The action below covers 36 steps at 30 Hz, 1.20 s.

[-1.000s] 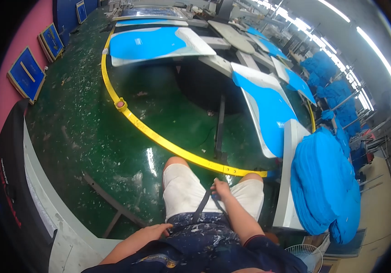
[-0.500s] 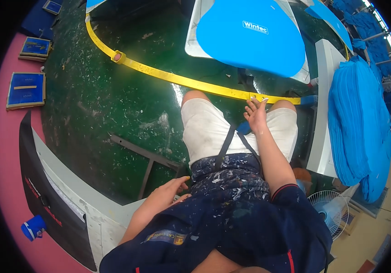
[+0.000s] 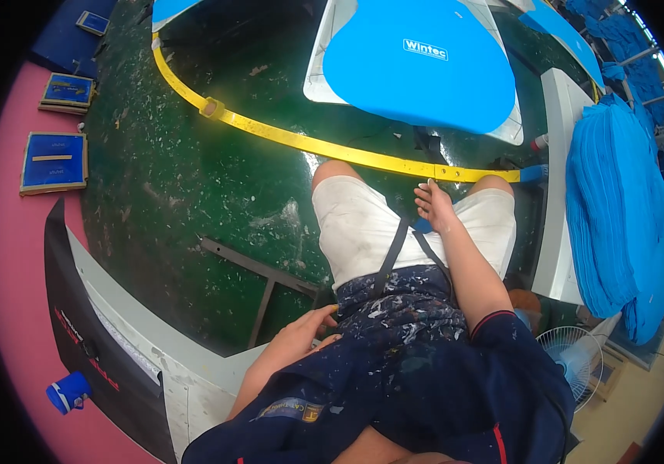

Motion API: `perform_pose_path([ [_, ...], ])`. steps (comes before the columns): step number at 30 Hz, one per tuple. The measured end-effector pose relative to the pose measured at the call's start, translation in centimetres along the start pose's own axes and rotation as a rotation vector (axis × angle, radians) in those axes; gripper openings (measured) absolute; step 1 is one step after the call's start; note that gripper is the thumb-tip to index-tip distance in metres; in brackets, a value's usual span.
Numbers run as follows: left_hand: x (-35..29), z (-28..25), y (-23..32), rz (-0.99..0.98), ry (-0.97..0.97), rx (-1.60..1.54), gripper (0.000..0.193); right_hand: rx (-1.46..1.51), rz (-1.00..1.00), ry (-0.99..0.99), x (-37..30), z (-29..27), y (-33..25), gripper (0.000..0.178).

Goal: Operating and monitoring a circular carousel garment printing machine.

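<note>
My right hand is over my white shorts, just short of a long yellow bar. Its fingers are loosely bent and apart from the palm, with nothing seen in them. At my left side, by the waist of my paint-spattered dark apron, rests my left hand. The fingers there stretch loosely toward the apron, a bit of yellow showing at one fingertip; no held thing shows. Beyond the bar, a bright blue fabric panel lies flat on a pale board.
A thick stack of blue fabric pieces hangs on a white frame at right, with a fan below. A grey metal frame stands left of my legs. Blue framed screens and a blue jug lie along the pink floor.
My right hand has drawn back slightly from the yellow bar, and its fingers have come closer together. My left hand stays by my waist. The whole view has shifted a little.
</note>
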<state>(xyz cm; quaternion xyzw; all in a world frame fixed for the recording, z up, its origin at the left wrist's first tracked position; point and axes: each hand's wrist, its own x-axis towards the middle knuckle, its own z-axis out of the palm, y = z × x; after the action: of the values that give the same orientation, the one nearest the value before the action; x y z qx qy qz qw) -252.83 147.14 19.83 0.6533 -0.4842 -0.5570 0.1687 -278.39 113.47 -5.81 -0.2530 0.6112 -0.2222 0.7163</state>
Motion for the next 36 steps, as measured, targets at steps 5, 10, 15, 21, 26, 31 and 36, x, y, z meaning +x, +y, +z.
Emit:
perform_pose_path([
  [5, 0.2, -0.6, 1.5, -0.088, 0.032, -0.042, 0.056, -0.025, 0.055, 0.061, 1.7, 0.9, -0.4, 0.047],
  [10, 1.3, -0.6, 0.5, -0.105, 0.048, -0.002, 0.057, -0.088, 0.062, -0.020, 3.1, 2.3, -0.3, 0.049],
  [15, 1.7, -0.5, -0.1, -0.093, 0.047, 0.087, 0.057, -0.258, 0.003, -0.070, 2.6, 1.9, 0.5, 0.041],
  [21, 0.8, -0.1, -0.3, -0.003, -0.010, 0.105, 0.055, -0.408, -0.103, -0.053, 2.6, 1.7, 2.2, 0.033],
  [26, 0.4, -0.4, 0.0, -0.061, -0.131, 0.101, 0.059, -0.512, -0.083, -0.076, 3.7, 0.5, 2.3, 0.032],
  [31, 0.0, -0.3, -1.7, -0.061, -0.181, 0.007, 0.066, -0.517, -0.134, -0.122, 2.2, 2.9, 1.9, 0.033],
  [36, 1.8, 0.9, -3.8, -0.033, -0.176, -0.001, 0.057, -0.606, -0.260, -0.168, 2.1, 1.6, 2.2, 0.036],
])
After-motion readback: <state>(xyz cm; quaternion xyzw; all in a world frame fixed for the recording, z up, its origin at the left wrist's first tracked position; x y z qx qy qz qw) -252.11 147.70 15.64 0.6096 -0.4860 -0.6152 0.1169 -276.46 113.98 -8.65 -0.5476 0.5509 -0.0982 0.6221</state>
